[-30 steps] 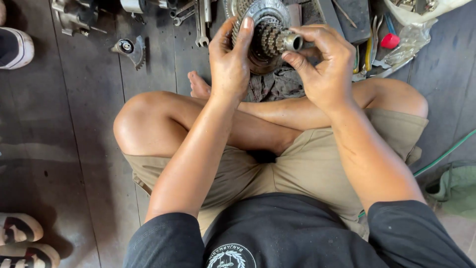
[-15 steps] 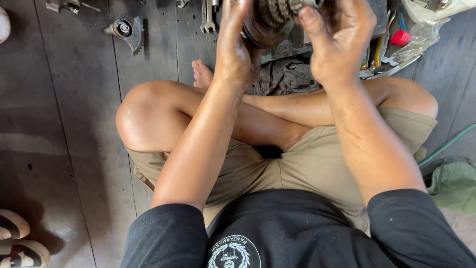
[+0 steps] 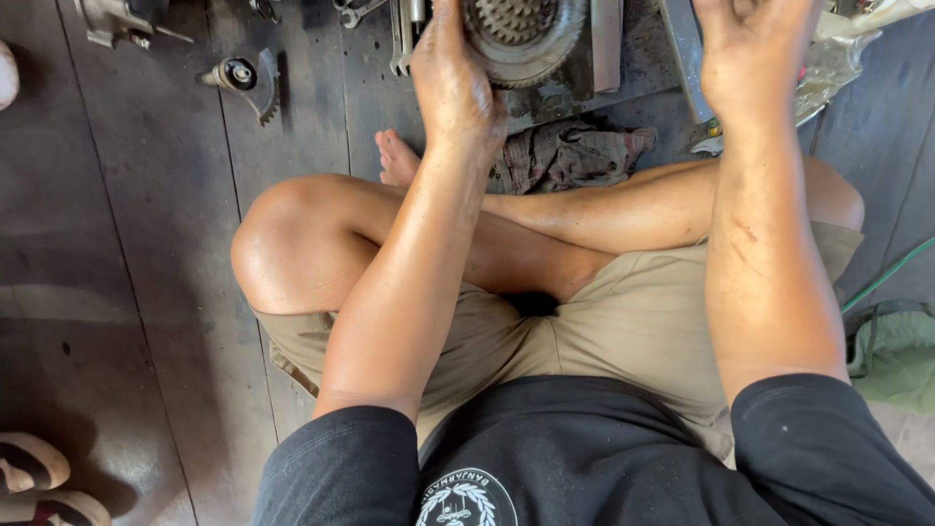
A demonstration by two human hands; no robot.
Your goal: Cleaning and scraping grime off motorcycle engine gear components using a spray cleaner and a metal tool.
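Note:
I sit cross-legged on a dark plank floor. My left hand (image 3: 453, 83) grips the left side of a greasy round gear cluster (image 3: 526, 34) with stacked toothed wheels, held at the top edge of the view. My right hand (image 3: 755, 54) is raised to the right, well apart from the gear cluster, with nothing visible in it. Its fingers are spread and the tips are cut off by the frame. The upper part of the gear cluster is also out of view.
A dirty rag (image 3: 565, 151) lies by my foot under the gear cluster. Wrenches (image 3: 404, 39) and a small toothed metal part (image 3: 243, 78) lie on the floor at the upper left. Sandals (image 3: 39, 477) are at the bottom left, and a green hose (image 3: 886, 278) and a green bag (image 3: 896, 356) at the right.
Both hands held the gear cluster before. My right hand has let go and moved off to the right, while the left keeps hold. The view has tilted down, so the gear sits at the top edge.

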